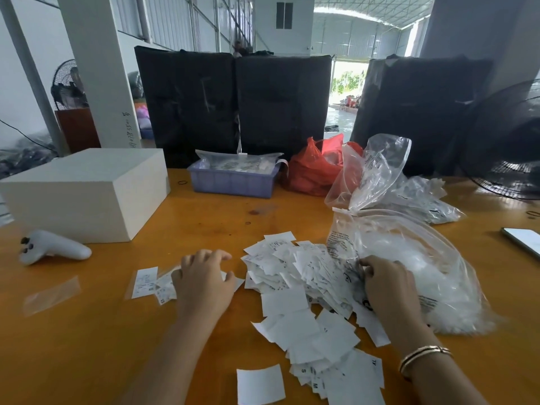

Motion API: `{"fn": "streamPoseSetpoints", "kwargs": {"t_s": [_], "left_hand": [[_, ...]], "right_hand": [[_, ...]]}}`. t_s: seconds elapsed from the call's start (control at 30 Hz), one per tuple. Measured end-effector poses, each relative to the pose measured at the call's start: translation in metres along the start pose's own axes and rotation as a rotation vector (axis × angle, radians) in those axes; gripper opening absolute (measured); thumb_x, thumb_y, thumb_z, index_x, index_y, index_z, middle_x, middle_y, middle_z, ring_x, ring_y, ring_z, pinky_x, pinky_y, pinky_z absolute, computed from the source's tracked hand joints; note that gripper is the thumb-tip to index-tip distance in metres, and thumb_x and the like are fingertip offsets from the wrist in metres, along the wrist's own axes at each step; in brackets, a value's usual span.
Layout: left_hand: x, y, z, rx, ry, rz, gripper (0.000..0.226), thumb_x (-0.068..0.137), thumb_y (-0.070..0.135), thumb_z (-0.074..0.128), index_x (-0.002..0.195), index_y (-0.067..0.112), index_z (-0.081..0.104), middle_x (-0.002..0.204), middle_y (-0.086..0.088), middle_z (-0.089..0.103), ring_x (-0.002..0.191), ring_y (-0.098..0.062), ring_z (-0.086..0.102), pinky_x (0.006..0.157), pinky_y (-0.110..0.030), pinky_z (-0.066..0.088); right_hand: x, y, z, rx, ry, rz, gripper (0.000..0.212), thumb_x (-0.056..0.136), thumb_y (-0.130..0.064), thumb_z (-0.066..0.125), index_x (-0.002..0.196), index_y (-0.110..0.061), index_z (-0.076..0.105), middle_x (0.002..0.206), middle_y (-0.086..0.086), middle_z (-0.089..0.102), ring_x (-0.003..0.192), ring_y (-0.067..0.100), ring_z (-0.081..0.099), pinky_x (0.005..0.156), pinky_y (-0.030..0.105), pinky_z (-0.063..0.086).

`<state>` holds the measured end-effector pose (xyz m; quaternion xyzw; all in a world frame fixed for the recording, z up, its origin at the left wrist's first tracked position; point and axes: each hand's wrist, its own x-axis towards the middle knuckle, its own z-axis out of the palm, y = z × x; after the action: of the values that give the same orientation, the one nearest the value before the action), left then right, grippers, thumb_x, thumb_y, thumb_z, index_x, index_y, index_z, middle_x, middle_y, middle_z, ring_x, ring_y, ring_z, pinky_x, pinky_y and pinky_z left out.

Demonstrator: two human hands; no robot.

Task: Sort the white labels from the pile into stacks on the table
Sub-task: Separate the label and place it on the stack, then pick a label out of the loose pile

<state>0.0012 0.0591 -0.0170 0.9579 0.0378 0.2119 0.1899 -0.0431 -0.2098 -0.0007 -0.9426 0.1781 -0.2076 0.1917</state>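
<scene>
- The loose labels (318, 340) nearest the body are spread over the table (87, 346); they should be gathered last so they are not scattered.
- The left hand (203, 283) is laid flat, fingers spread, on a few labels (155, 283) set apart at the left; a stack is best squared there.
- The pile (295, 270) lies between the hands.
- The right hand (385, 283) rests with fingers curled at the edge of the clear bag (409, 258); what is pinched cannot be told.
- One label at a time should be drawn off.
</scene>
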Motion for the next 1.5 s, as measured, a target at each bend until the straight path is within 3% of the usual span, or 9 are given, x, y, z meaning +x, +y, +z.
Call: {"fn": "streamPoseSetpoints", "kwargs": {"t_s": [0.13, 0.23, 0.3, 0.4, 0.53, 0.67, 0.8, 1.23, 1.5], "left_hand": [[-0.002, 0.006, -0.004, -0.067, 0.016, 0.050, 0.024, 0.091, 0.036, 0.057, 0.115, 0.036, 0.058, 0.124, 0.010, 0.055, 0.118, -0.016, 0.041, 0.091, -0.030, 0.034], [-0.006, 0.015, -0.005, -0.187, 0.016, 0.131, 0.022, 0.090, 0.032, 0.060, 0.111, 0.033, 0.061, 0.120, 0.011, 0.056, 0.110, -0.009, 0.038, 0.083, -0.025, 0.033], [-0.010, 0.022, -0.007, -0.393, -0.007, 0.198, 0.018, 0.089, 0.026, 0.063, 0.105, 0.033, 0.062, 0.115, 0.015, 0.056, 0.106, -0.002, 0.037, 0.081, -0.019, 0.033], [-0.017, 0.033, -0.012, -0.773, -0.253, 0.226, 0.014, 0.090, 0.028, 0.063, 0.096, 0.041, 0.060, 0.101, 0.024, 0.060, 0.093, 0.007, 0.054, 0.074, -0.007, 0.042], [-0.023, 0.041, -0.015, -1.104, -0.660, 0.145, 0.037, 0.084, 0.056, 0.048, 0.109, 0.034, 0.065, 0.099, 0.011, 0.071, 0.094, -0.008, 0.067, 0.075, -0.020, 0.051], [-0.025, 0.042, -0.014, -1.136, -0.701, 0.131, 0.029, 0.076, 0.053, 0.062, 0.095, 0.034, 0.072, 0.082, 0.008, 0.071, 0.072, -0.005, 0.066, 0.064, -0.017, 0.050], [-0.027, 0.044, -0.012, -1.121, -0.685, 0.079, 0.007, 0.087, 0.034, 0.065, 0.090, 0.032, 0.071, 0.080, 0.007, 0.069, 0.073, -0.005, 0.065, 0.063, -0.018, 0.051], [-0.025, 0.042, -0.008, -1.051, -0.506, -0.047, 0.009, 0.090, 0.022, 0.064, 0.086, 0.017, 0.070, 0.073, 0.006, 0.072, 0.066, -0.006, 0.068, 0.056, -0.014, 0.050], [-0.022, 0.040, -0.007, -1.035, -0.526, -0.043, 0.013, 0.082, 0.028, 0.073, 0.079, 0.017, 0.066, 0.061, 0.010, 0.066, 0.057, -0.003, 0.062, 0.054, -0.013, 0.046]], "right_hand": [[-0.004, -0.002, -0.006, 0.102, 0.303, -0.193, 0.024, 0.088, -0.002, 0.060, 0.107, -0.011, 0.071, 0.090, 0.009, 0.072, 0.082, 0.026, 0.056, 0.077, 0.033, 0.035], [-0.011, -0.017, -0.012, 0.414, 0.340, -0.316, 0.022, 0.085, 0.000, 0.064, 0.102, -0.013, 0.071, 0.088, 0.002, 0.070, 0.078, 0.013, 0.062, 0.073, 0.018, 0.045], [-0.021, -0.030, -0.014, 0.713, 0.195, -0.263, 0.020, 0.085, -0.003, 0.065, 0.098, -0.017, 0.069, 0.075, -0.010, 0.067, 0.068, 0.002, 0.060, 0.062, 0.008, 0.047], [-0.034, -0.050, -0.013, 1.327, -0.233, -0.004, 0.020, 0.079, -0.007, 0.068, 0.093, -0.021, 0.074, 0.071, -0.004, 0.068, 0.065, 0.006, 0.063, 0.061, 0.014, 0.051], [-0.045, -0.062, -0.004, 1.698, -0.553, 0.205, 0.028, 0.066, -0.009, 0.071, 0.091, -0.020, 0.077, 0.074, 0.005, 0.067, 0.063, 0.013, 0.062, 0.059, 0.022, 0.053], [-0.048, -0.062, 0.004, 1.712, -0.558, 0.258, 0.026, 0.069, -0.006, 0.069, 0.092, -0.017, 0.075, 0.076, 0.008, 0.066, 0.062, 0.015, 0.062, 0.058, 0.024, 0.053], [-0.048, -0.061, 0.006, 1.631, -0.511, 0.252, 0.022, 0.073, -0.008, 0.068, 0.089, -0.020, 0.076, 0.079, 0.006, 0.069, 0.064, 0.013, 0.062, 0.063, 0.027, 0.049], [-0.047, -0.057, 0.009, 1.253, -0.219, 0.166, 0.018, 0.085, -0.013, 0.069, 0.086, -0.030, 0.074, 0.068, -0.008, 0.064, 0.061, 0.003, 0.056, 0.058, 0.016, 0.050], [-0.048, -0.059, 0.013, 1.078, -0.261, 0.003, 0.031, 0.088, -0.006, 0.064, 0.106, -0.031, 0.061, 0.064, -0.010, 0.060, 0.059, 0.004, 0.056, 0.059, 0.020, 0.051]]}}
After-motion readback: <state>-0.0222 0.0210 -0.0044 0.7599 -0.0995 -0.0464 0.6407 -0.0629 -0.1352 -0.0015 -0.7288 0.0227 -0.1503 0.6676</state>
